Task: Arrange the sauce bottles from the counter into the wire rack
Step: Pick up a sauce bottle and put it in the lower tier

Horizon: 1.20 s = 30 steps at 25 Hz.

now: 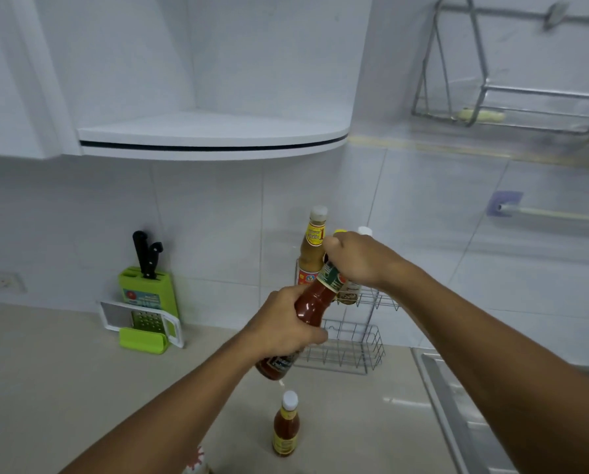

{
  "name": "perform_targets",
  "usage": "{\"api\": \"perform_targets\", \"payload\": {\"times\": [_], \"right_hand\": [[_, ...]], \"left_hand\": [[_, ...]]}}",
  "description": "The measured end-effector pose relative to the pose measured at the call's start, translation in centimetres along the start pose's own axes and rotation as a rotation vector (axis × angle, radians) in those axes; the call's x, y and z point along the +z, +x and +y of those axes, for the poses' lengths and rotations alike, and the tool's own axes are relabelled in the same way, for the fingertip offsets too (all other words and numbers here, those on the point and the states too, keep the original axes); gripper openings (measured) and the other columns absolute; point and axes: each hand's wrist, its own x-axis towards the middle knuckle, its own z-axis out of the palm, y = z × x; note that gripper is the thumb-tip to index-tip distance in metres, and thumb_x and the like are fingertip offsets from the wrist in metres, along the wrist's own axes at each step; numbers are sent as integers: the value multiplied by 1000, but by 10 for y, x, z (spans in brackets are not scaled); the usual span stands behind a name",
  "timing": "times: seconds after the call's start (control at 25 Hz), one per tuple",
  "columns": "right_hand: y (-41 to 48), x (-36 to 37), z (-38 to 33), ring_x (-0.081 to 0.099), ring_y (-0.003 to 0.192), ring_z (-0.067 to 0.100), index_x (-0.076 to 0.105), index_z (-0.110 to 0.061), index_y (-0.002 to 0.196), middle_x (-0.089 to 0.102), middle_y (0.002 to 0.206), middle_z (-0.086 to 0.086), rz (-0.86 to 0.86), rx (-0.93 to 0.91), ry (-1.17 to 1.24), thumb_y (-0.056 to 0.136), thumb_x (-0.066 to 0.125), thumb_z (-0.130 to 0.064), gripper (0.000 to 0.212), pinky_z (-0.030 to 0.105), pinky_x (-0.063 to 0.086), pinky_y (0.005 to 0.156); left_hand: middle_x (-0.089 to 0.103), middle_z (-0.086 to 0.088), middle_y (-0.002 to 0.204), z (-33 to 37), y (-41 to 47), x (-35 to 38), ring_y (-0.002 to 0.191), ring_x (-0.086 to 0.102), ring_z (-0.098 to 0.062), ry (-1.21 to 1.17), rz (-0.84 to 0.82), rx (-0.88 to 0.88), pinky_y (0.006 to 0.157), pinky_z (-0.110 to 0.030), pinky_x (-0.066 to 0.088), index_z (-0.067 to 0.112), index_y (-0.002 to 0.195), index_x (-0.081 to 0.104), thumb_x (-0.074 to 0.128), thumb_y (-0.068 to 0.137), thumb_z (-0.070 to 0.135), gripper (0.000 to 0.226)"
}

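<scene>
A: Why both hands on the red bottle (312, 302)?
B: Left hand (283, 331) clasps its body, right hand (358, 260) its neck, tilting it above the worktop (81, 388) toward the rack (348, 350).

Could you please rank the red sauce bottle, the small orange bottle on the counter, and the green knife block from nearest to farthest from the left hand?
1. Red sauce bottle: gripped in the left hand, tilted.
2. Small orange bottle: upright on the counter, below the hand.
3. Green knife block: far left, against the wall.
</scene>
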Motion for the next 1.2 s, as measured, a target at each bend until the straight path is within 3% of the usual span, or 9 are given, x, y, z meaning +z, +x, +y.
{"api": "perform_targets", "payload": {"times": [0.16, 0.32, 0.4, 0.48, 0.6, 0.68, 0.84, 1.08, 1.2], "right_hand": [[10, 2, 3, 62, 79, 27, 61, -14, 90, 65, 86, 9, 162, 85, 31, 94, 29, -46, 46, 42, 51, 75], [-4, 16, 22, 50, 50, 12, 63, -14, 100, 63, 74, 3, -74, 75, 638, 90, 64, -58, 45, 28, 40, 50], [-7, 35, 38, 57, 52, 16, 68, -13, 112, 72, 85, 11, -263, 27, 788, 87, 77, -44, 41, 28, 48, 50], [-3, 53, 50, 67, 59, 23, 72, -9, 113, 78, 93, 19, -255, 3, 856, 88, 80, -24, 30, 30, 59, 56], [4, 80, 63, 75, 65, 28, 75, -6, 105, 80, 88, 18, -117, -6, 797, 84, 83, -11, 23, 37, 66, 63], [7, 104, 75, 78, 72, 22, 76, -9, 101, 79, 87, 9, 11, 15, 714, 77, 88, -7, 27, 43, 67, 70], [20, 156, 102, 69, 98, 13, 77, -17, 104, 72, 106, -2, 167, 102, 574, 66, 93, -7, 43, 36, 59, 90], [46, 209, 122, 67, 98, 19, 69, -34, 92, 70, 106, 3, 204, 108, 515, 67, 92, -8, 43, 23, 51, 81], [64, 222, 126, 67, 93, 21, 61, -40, 82, 71, 100, 5, 195, 136, 508, 70, 89, -6, 46, 29, 54, 81]], "left_hand": [[70, 7, 92, 1, 9, 14, 81, 68, -22, 427, 309, 69, 75, -39, 60, 34, 113, 54, 76, 64, 43, 54], [69, 5, 86, -14, 29, -8, 73, 69, -13, 76, -9, 19, 75, -39, 62, 33, 108, 57, 81, 63, 23, 52], [71, 0, 90, -25, 36, -9, 77, 72, -14, -123, -170, -19, 77, -36, 62, 30, 122, 56, 79, 65, 9, 65], [69, 3, 101, -40, 45, 0, 92, 71, -14, -148, -215, -36, 85, -35, 62, 30, 130, 48, 79, 67, 8, 74], [62, 3, 116, -74, 64, 7, 109, 64, -16, -24, -261, -126, 91, -37, 58, 29, 123, 38, 89, 63, 27, 79], [59, 0, 125, -102, 78, 7, 115, 60, -19, 86, -283, -240, 90, -31, 53, 27, 133, 33, 87, 70, 37, 84], [65, -8, 125, -156, 101, 19, 102, 62, -22, 108, -84, -429, 84, -29, 52, 15, 137, 50, 54, 96, 11, 41], [40, -10, 156, -194, 144, 41, 141, 43, -27, 139, -204, -565, 114, -33, 39, 10, 150, 41, 43, 100, 12, 50], [31, -11, 162, -199, 155, 50, 146, 36, -27, 104, -198, -595, 116, -31, 33, 8, 155, 33, 43, 101, 11, 54]]}}
